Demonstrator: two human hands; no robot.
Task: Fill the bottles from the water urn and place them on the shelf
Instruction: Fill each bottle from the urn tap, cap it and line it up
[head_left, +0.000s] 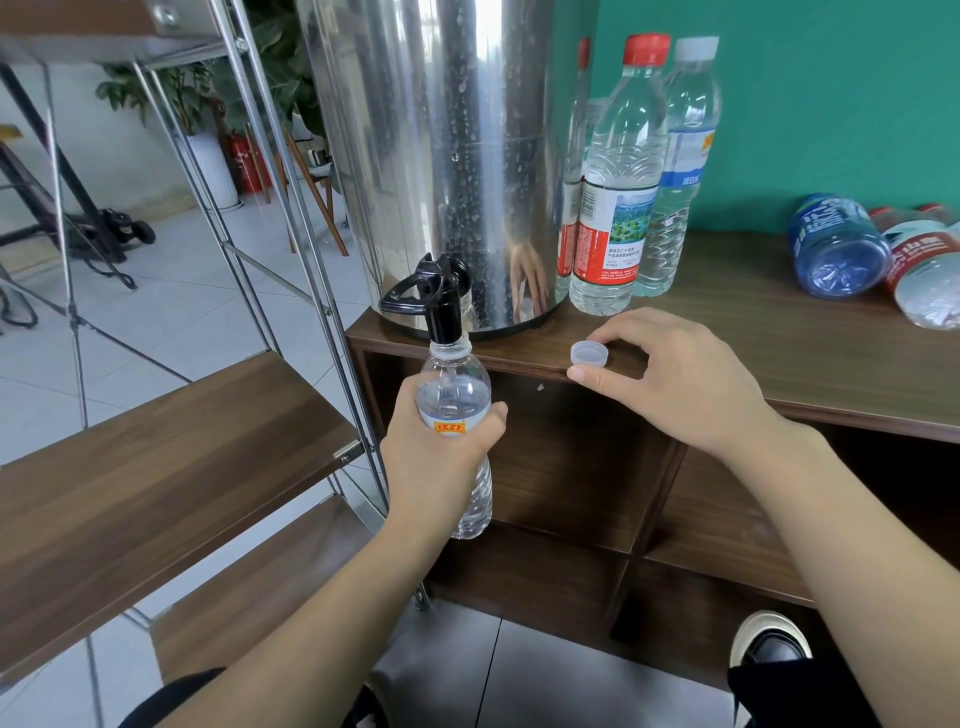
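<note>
My left hand (441, 452) grips a clear plastic bottle (454, 395) upright, its open mouth right under the black tap (439, 299) of the steel water urn (441, 156). The bottle looks nearly full. My right hand (670, 374) rests on the front edge of the wooden cabinet top (753, 332), fingers bent beside a white bottle cap (589, 355) that lies there; the thumb tip sits just below the cap, and I cannot tell whether the fingers touch it.
Three capped, filled bottles (618, 182) stand right of the urn against the green wall. Two bottles (836, 249) lie on their sides at the far right. A metal-framed shelf with wooden boards (156, 452) stands to the left. Open cabinet cubbies are below.
</note>
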